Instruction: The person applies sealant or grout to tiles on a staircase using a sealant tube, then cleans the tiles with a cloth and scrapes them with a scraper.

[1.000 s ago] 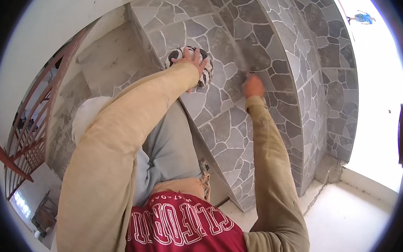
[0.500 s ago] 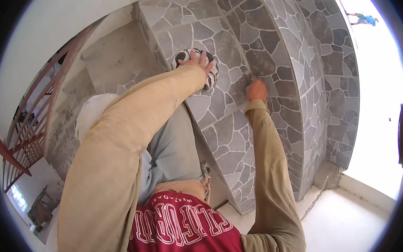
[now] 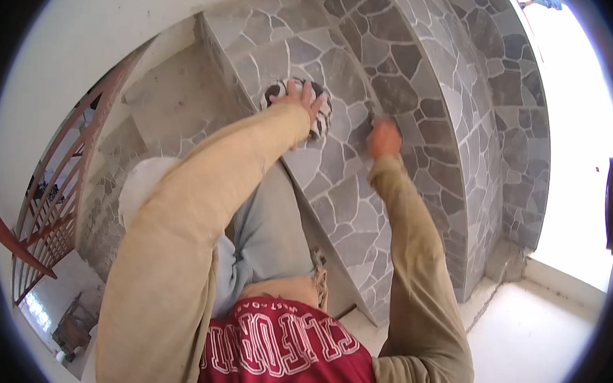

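My left hand [image 3: 300, 102] lies with spread fingers over a rounded, black-and-white patterned bundle [image 3: 319, 125], which looks like cloth. The bundle sits on a grey stair tread [image 3: 336, 199] with a stone-pattern tile. To its right, my right hand [image 3: 385, 136] is closed in a fist, low against the joint where the tread meets the tiled riser [image 3: 394, 93]. Something small and dark shows at its fingers; I cannot tell what it is. Both forearms are in long tan sleeves.
A brown metal railing [image 3: 63, 190] runs along the left. Dusty lower steps [image 3: 175, 92] lie beyond the tread's edge. More tiled stairs [image 3: 484, 130] rise to the right, with a white ledge [image 3: 531, 334] at lower right. Part of a person [image 3: 539, 2] shows at top right.
My right hand has shifted slightly left and down along the joint and is a little blurred. My left hand stays on the bundle. The camera view has tilted slightly.
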{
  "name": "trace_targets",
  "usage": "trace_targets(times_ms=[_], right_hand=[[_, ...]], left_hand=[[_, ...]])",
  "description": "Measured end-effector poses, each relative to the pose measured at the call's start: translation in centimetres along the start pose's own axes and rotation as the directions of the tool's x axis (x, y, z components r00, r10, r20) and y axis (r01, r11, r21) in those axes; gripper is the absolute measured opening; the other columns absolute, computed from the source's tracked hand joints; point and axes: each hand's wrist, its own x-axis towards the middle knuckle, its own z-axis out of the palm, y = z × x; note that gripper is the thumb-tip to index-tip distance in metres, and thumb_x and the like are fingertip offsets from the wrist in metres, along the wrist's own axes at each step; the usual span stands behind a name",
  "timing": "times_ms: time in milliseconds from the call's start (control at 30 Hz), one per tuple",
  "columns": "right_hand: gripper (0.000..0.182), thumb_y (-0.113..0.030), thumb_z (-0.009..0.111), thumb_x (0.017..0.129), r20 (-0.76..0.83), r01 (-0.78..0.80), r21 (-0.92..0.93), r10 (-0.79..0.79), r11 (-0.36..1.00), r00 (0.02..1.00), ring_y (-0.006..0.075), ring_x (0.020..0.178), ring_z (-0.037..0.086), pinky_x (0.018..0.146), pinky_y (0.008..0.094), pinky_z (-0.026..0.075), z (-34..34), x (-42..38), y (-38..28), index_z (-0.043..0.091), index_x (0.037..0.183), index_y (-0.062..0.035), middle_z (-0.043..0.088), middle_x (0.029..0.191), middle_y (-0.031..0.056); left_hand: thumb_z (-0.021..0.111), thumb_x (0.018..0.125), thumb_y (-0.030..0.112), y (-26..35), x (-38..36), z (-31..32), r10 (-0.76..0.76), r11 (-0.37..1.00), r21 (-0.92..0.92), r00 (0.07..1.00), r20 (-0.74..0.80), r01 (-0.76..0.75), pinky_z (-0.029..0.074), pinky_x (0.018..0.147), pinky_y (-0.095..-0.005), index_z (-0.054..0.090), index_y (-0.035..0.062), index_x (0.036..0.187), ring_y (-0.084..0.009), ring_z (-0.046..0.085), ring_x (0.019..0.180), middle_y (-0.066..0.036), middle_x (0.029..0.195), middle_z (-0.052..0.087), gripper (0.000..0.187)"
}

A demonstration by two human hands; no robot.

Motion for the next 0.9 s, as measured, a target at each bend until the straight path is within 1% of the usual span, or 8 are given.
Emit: trace_targets(times_ms=[67, 233, 333, 433, 533, 667, 733, 900], right_hand=[[0.017, -0.006, 0.052, 0.082, 0.031, -0.091, -0.009, 0.091, 0.996, 0.995, 0.0373, 0.095, 0.064, 0.079, 0.0475, 0.053, 0.4, 0.4, 0.9, 0.066, 0.092, -0.0065, 0.065, 0.1, 0.017], [0.014, -0.009, 0.054, 0.083, -0.137, 0.168, 0.048, -0.16, 0.985, 0.978, 0.0379, 0.092, 0.065, 0.077, 0.0483, 0.054, 1.3, -2.0, 0.1, 0.066, 0.09, -0.0046, 0.066, 0.099, 0.0171], [0.014, -0.009, 0.056, 0.082, 0.03, -0.109, -0.015, 0.109, 0.994, 0.994, 0.0379, 0.093, 0.065, 0.077, 0.0482, 0.054, 0.0, 0.9, 0.7, 0.066, 0.091, -0.0045, 0.066, 0.1, 0.0178], [0.015, -0.008, 0.058, 0.081, 0.126, -0.089, -0.012, 0.09, 0.996, 0.988, 0.0374, 0.093, 0.065, 0.078, 0.048, 0.054, 0.3, 0.5, 0.7, 0.066, 0.093, -0.0047, 0.066, 0.102, 0.0178], [0.016, -0.01, 0.059, 0.081, -0.027, 0.029, -0.024, -0.029, 0.999, 0.999, 0.0365, 0.093, 0.066, 0.078, 0.0478, 0.054, 1.1, -0.7, 0.0, 0.067, 0.094, -0.0051, 0.066, 0.105, 0.0174], [0.015, -0.01, 0.057, 0.081, 0.086, -0.146, -0.006, 0.146, 0.989, 0.986, 0.0353, 0.093, 0.066, 0.078, 0.0477, 0.054, 0.2, 0.6, -0.4, 0.066, 0.093, -0.0042, 0.066, 0.105, 0.0169], [0.015, -0.009, 0.055, 0.082, -0.035, 0.104, -0.1, -0.108, 0.99, 0.994, 0.035, 0.093, 0.065, 0.077, 0.0476, 0.055, 2.4, -1.0, -0.8, 0.066, 0.092, -0.0038, 0.065, 0.103, 0.0161], [0.016, -0.01, 0.055, 0.083, -0.012, -0.031, -0.031, 0.031, 0.999, 0.999, 0.0358, 0.096, 0.064, 0.081, 0.0482, 0.054, 1.6, 0.0, 0.3, 0.065, 0.093, -0.0031, 0.065, 0.101, 0.0164]], left_hand=[[0.095, 0.048, 0.025, 0.8, 0.2, 0.8, -0.012, 0.997, 0.072, 1.0, -0.028, 0.014, 0.045, 0.096, -0.064, 0.004, 0.0247, 0.154, -0.0533, 0.006, 0.141, -0.016, 0.16, -0.003, 0.14], [0.095, 0.05, 0.026, 0.2, 0.3, 0.2, -0.009, 0.999, 0.05, 1.0, 0.002, 0.009, 0.043, 0.097, -0.0648, 0.004, 0.024, 0.154, -0.053, 0.008, 0.141, -0.016, 0.16, -0.003, 0.138], [0.095, 0.049, 0.027, 1.2, 0.6, 1.1, -0.01, 0.997, 0.077, 0.999, -0.037, 0.013, 0.043, 0.097, -0.0651, 0.005, 0.0239, 0.154, -0.0531, 0.008, 0.141, -0.016, 0.16, -0.002, 0.138], [0.094, 0.051, 0.027, 0.8, 0.0, 0.7, -0.009, 0.997, 0.072, 0.999, -0.038, 0.012, 0.043, 0.097, -0.0654, 0.005, 0.024, 0.154, -0.0535, 0.009, 0.14, -0.017, 0.16, 0.0, 0.137], [0.095, 0.051, 0.029, 0.3, 0.3, 0.3, -0.003, 0.997, 0.082, 1.0, 0.004, 0.002, 0.043, 0.096, -0.0661, 0.002, 0.0221, 0.154, -0.0541, 0.009, 0.14, -0.018, 0.159, -0.002, 0.139], [0.095, 0.05, 0.031, 0.9, 0.1, 0.5, 0.018, 0.996, 0.091, 1.0, 0.011, -0.019, 0.041, 0.098, -0.066, 0.001, 0.0194, 0.154, -0.0534, 0.008, 0.141, -0.019, 0.159, -0.003, 0.141], [0.094, 0.052, 0.031, 0.5, -0.3, 0.2, 0.033, 0.997, 0.067, 0.999, 0.01, -0.034, 0.041, 0.099, -0.0646, 0.001, 0.0203, 0.154, -0.0528, 0.007, 0.141, -0.019, 0.159, -0.003, 0.139], [0.093, 0.055, 0.031, 0.4, -0.6, 0.0, 0.048, 0.996, 0.072, 0.999, 0.013, -0.049, 0.039, 0.101, -0.0648, 0.004, 0.0224, 0.154, -0.0527, 0.006, 0.141, -0.018, 0.16, -0.002, 0.133]])
